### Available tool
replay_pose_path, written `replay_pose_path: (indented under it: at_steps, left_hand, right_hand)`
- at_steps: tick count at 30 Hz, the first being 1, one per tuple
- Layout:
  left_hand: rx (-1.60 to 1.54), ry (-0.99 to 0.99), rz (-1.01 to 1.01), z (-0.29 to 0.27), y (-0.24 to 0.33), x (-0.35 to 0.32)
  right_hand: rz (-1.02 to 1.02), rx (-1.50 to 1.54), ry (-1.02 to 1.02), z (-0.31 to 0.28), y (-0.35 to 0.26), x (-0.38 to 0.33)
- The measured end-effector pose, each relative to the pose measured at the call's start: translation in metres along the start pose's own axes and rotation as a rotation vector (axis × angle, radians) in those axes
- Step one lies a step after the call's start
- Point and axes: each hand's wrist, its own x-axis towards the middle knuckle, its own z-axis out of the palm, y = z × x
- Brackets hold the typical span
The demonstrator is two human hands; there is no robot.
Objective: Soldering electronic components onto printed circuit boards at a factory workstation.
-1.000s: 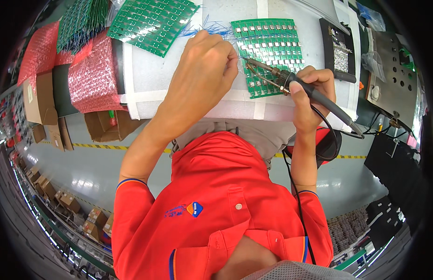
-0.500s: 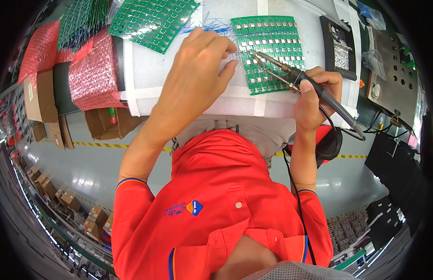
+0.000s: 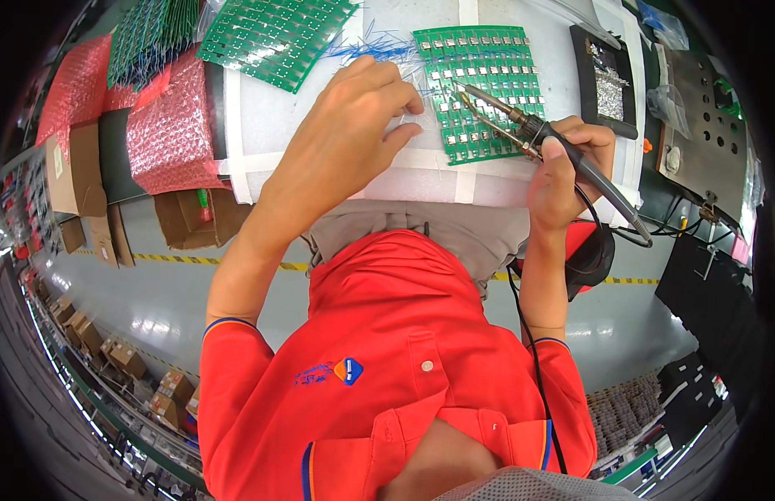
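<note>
A soldering iron (image 3: 562, 150) is gripped in my right hand (image 3: 571, 171), its thumb and fingers closed round the dark handle. Its two thin metal prongs point up and left over a green circuit board panel (image 3: 487, 152) with rows of small silver parts. Whether the tips touch the board cannot be told. My left hand (image 3: 350, 117) hovers left of the panel, beside loose blue wires (image 3: 375, 48). Its thumb and index fingertip stand apart with nothing visible between them; the other fingers are partly hidden.
Another green panel (image 3: 275, 37) lies at the upper left, near a stack of boards (image 3: 153, 37) and pink bubble wrap (image 3: 170, 125). At the right stand a black tray (image 3: 586, 92) of silvery bits and a metal plate (image 3: 696, 125). The iron's black cable (image 3: 521, 313) hangs past my right arm.
My left hand has shifted slightly down and left, with its index finger and thumb tips a little back from the panel. The iron's prongs have moved slightly up on the board.
</note>
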Motion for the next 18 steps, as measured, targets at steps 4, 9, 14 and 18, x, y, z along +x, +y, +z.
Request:
replay_pose_path:
  at_steps: [4,9,14,18]
  left_hand:
    - [-0.006,0.014,0.000,-0.003,-0.002,0.002]
    - [-0.011,0.060,-0.003,-0.010,-0.002,0.002]
    - [-0.080,0.111,-0.070,-0.003,0.001,0.005]
    - [-0.133,0.209,-0.130,0.016,0.004,0.009]
  right_hand:
    - [0.011,0.003,0.012,0.000,0.000,0.000]
    - [0.024,0.032,0.024,0.001,0.000,0.000]
    - [0.027,0.020,0.034,0.001,0.000,0.000]
    - [0.008,-0.006,0.054,0.001,0.000,-0.001]
